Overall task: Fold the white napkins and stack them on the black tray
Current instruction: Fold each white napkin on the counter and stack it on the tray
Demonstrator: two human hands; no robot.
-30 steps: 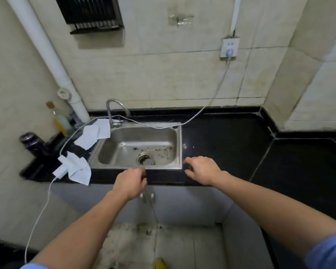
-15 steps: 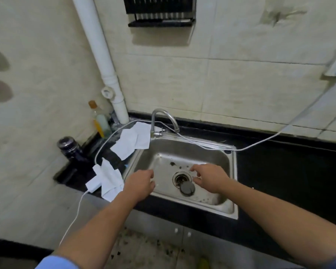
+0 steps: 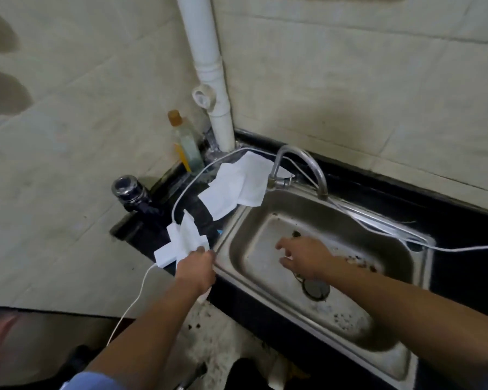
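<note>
Crumpled napkin (image 3: pixel 182 243) at the front left corner of the black counter (image 3: pixel 448 218), bunched and partly upright, one flap hanging past the front edge. Pinched at its near side by the left hand (image 3: pixel 196 270) - fingers curled round the paper, with a strip of white showing below the wrist.

Further back along the counter's left side, flat napkins (image 3: pixel 237 184): overlapping sheets spread out, one corner lapping over the back left corner of the sink (image 3: pixel 226 235), another tucked behind the faucet (image 3: pixel 299 167). Well apart from the crumpled one, dark counter between them.

Right hand (image 3: pixel 302 258) over the sink basin, fingers spread and loose, grasping nothing - whether touching the steel or just above it, cannot tell. Round strainer (image 3: pixel 316 289) in the basin floor just beside the right wrist, dark specks scattered round it.

White cable (image 3: pixel 181 198) looping across the counter's left end, passing over the flat napkins, running along the sink's back rim and off to the right; another stretch dropping down from the front left corner.

Against the wall at the back left corner: bottle (image 3: pixel 185 142) with an orange cap, upright, beside the white pipe (image 3: pixel 209 66). Dark flask (image 3: pixel 130 192) with a shiny top at the counter's left edge, upright.
</note>
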